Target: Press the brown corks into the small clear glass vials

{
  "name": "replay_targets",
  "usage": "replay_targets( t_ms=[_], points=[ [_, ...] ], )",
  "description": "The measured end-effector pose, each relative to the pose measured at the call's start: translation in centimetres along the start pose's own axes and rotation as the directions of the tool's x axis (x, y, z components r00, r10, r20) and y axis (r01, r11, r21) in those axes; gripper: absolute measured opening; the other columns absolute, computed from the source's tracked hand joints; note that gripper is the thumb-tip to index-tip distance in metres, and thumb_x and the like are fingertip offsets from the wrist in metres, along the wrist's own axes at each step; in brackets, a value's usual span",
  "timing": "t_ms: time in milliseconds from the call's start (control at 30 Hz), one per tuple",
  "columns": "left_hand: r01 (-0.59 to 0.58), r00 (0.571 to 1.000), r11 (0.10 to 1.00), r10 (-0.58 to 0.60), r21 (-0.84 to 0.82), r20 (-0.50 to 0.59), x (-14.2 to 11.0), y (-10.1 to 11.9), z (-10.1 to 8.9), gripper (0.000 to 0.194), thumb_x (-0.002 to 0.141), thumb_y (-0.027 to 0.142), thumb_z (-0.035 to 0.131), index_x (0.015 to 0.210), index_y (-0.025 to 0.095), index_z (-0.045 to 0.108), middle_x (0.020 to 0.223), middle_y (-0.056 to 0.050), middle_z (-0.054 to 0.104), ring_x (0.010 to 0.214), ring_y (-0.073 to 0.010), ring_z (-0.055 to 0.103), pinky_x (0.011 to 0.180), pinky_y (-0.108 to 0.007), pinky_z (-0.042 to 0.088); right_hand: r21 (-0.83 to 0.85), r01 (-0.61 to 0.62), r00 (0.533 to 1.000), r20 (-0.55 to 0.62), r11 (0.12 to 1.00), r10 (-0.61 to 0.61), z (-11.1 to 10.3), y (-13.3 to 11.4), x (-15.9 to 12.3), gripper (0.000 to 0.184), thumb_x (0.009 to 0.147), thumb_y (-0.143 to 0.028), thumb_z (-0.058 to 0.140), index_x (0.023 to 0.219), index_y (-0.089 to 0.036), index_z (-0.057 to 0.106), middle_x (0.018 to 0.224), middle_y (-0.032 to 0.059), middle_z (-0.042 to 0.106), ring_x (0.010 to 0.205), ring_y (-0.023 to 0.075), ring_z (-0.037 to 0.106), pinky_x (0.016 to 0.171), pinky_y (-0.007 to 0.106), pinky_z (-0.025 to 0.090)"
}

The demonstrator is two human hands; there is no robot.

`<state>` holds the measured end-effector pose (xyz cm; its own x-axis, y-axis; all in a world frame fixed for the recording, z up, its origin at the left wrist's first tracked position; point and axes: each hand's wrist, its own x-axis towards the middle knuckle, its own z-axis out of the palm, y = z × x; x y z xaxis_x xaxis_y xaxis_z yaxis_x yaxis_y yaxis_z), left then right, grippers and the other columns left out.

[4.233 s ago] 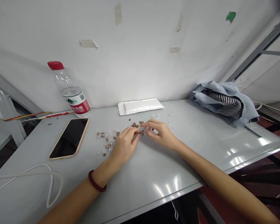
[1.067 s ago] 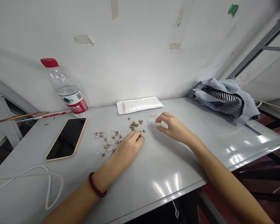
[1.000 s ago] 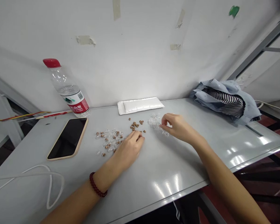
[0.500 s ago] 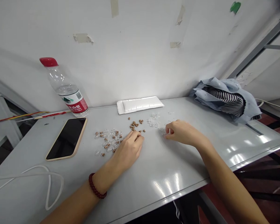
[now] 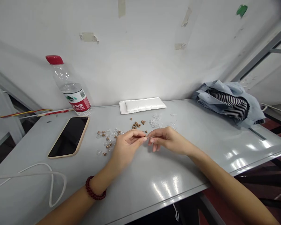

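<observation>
1. Cable, white, looped on the grey table.
2. Phone, screen dark, lying face up.
3. Bottle, red-capped, standing behind the phone near the wall.
4. Stoppered vials, scattered between phone and left hand (some hidden by that hand).
5. Left hand, red beaded bracelet at the wrist; thumb and forefinger pinched together, anything between them too small to identify.
6. Corks, brown, loosely grouped just beyond the left fingertips.
7. Packet, white, flat, along the wall behind the corks.
8. Vial, clear, gripped in the right fingertips, just beside the left ones.
9. Loose vials, clear, clustered beyond the right hand.
10. Right hand, thumb and forefinger closed on the vial, other fingers curled.
11. Cloth, blue with a striped part, heaped at far right.
</observation>
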<state>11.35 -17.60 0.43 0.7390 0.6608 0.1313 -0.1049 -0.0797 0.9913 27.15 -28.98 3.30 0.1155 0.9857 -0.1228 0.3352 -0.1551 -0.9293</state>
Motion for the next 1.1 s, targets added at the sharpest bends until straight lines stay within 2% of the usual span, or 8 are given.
replay_targets(
  t_ms=[200, 333, 567, 733, 900, 1000, 1033, 1100],
  points=[
    [-0.038, 0.998, 0.999, 0.038, -0.006, -0.045, 0.1, -0.3, -0.3, 0.002, 0.072, 0.017, 0.071, 0.073, 0.019, 0.071, 0.081, 0.001, 0.070, 0.077, -0.0132, 0.067, 0.072, -0.023, 0.056, 0.293, -0.004, 0.999, 0.046, 0.956, -0.010, 2.1, 0.7, 1.0, 0.017, 0.089, -0.027, 0.057, 0.088, -0.012, 0.064, 0.081, 0.0064, 0.068, 0.063, 0.0117, 0.066, 0.059, 0.026, 0.053],
    [-0.076, 0.996, 0.994, 0.078, 0.073, -0.036, 0.1, -0.3, -0.6, 0.002, 0.075, 0.019, 0.070, 0.074, 0.019, 0.072, 0.080, -0.001, 0.071, 0.076, -0.0147, 0.067, 0.071, -0.026, 0.056, 0.339, -0.031, 0.999, 0.035, 0.940, 0.020, 2.4, 0.5, 0.9, 0.017, 0.088, -0.028, 0.059, 0.085, -0.012, 0.065, 0.076, 0.0052, 0.068, 0.058, 0.0105, 0.065, 0.057, 0.024, 0.052],
    [-0.324, 0.946, 0.905, 0.317, 0.277, 0.070, -0.2, -0.6, -0.8, 0.010, 0.080, 0.016, 0.065, 0.082, 0.021, 0.073, 0.088, -0.003, 0.073, 0.087, -0.0180, 0.067, 0.083, -0.034, 0.055, 0.359, -0.032, 0.999, 0.023, 0.933, 0.025, 2.3, 0.5, 0.8, 0.016, 0.087, -0.027, 0.060, 0.081, -0.013, 0.065, 0.066, -0.0002, 0.063, 0.049, 0.0078, 0.060, 0.050, 0.021, 0.049],
    [-0.251, 0.968, 0.924, 0.236, 0.290, 0.086, -0.5, -0.2, -0.5, 0.009, 0.082, 0.015, 0.061, 0.085, 0.019, 0.069, 0.085, -0.003, 0.068, 0.081, -0.0160, 0.065, 0.074, -0.031, 0.056, 0.290, -0.018, 0.998, 0.067, 0.957, -0.001, 2.0, 0.7, 0.7, 0.018, 0.089, -0.027, 0.057, 0.078, -0.014, 0.063, 0.061, -0.0021, 0.061, 0.046, 0.0062, 0.056, 0.048, 0.020, 0.048],
    [-0.226, 0.969, 0.905, 0.172, 0.361, 0.175, -0.4, -0.1, -0.9, 0.011, 0.085, 0.016, 0.059, 0.087, 0.021, 0.070, 0.087, -0.002, 0.069, 0.080, -0.0152, 0.066, 0.069, -0.028, 0.055, 0.245, -0.047, 0.993, 0.119, 0.969, 0.018, 1.9, 0.6, 0.8, 0.023, 0.087, -0.035, 0.061, 0.090, -0.013, 0.068, 0.076, 0.0035, 0.068, 0.055, 0.0094, 0.062, 0.053, 0.023, 0.051],
    [-0.295, 0.955, 0.831, 0.243, 0.471, 0.171, -0.1, -0.4, -1.3, 0.009, 0.084, 0.015, 0.060, 0.084, 0.019, 0.068, 0.084, -0.002, 0.068, 0.073, -0.0143, 0.063, 0.064, -0.027, 0.053, 0.109, -0.004, 0.992, -0.129, 0.994, 0.018, 1.0, 0.6, 0.8, 0.031, 0.084, -0.044, 0.062, 0.085, -0.013, 0.069, 0.071, 0.0037, 0.067, 0.052, 0.0104, 0.060, 0.050, 0.023, 0.048],
    [-0.340, 0.940, 0.785, 0.287, 0.519, 0.182, -0.1, -0.6, -1.5, 0.008, 0.084, 0.014, 0.060, 0.084, 0.019, 0.067, 0.084, -0.002, 0.068, 0.072, -0.0148, 0.062, 0.065, -0.028, 0.053, 0.025, 0.018, 0.961, -0.277, 1.000, -0.010, 0.3, 0.7, 0.9, 0.032, 0.083, -0.045, 0.062, 0.081, -0.013, 0.068, 0.068, 0.0033, 0.066, 0.050, 0.0104, 0.058, 0.050, 0.024, 0.047],
    [-0.431, 0.900, 0.673, 0.368, 0.601, 0.234, 0.0, -1.0, -1.7, 0.009, 0.084, 0.013, 0.058, 0.083, 0.018, 0.065, 0.083, -0.003, 0.067, 0.076, -0.0170, 0.060, 0.068, -0.032, 0.052, -0.186, 0.010, 0.821, -0.560, 0.982, -0.114, -1.9, 1.1, 0.9, 0.031, 0.083, -0.044, 0.061, 0.078, -0.014, 0.068, 0.065, 0.0034, 0.065, 0.052, 0.0119, 0.056, 0.054, 0.025, 0.046]
  ],
)
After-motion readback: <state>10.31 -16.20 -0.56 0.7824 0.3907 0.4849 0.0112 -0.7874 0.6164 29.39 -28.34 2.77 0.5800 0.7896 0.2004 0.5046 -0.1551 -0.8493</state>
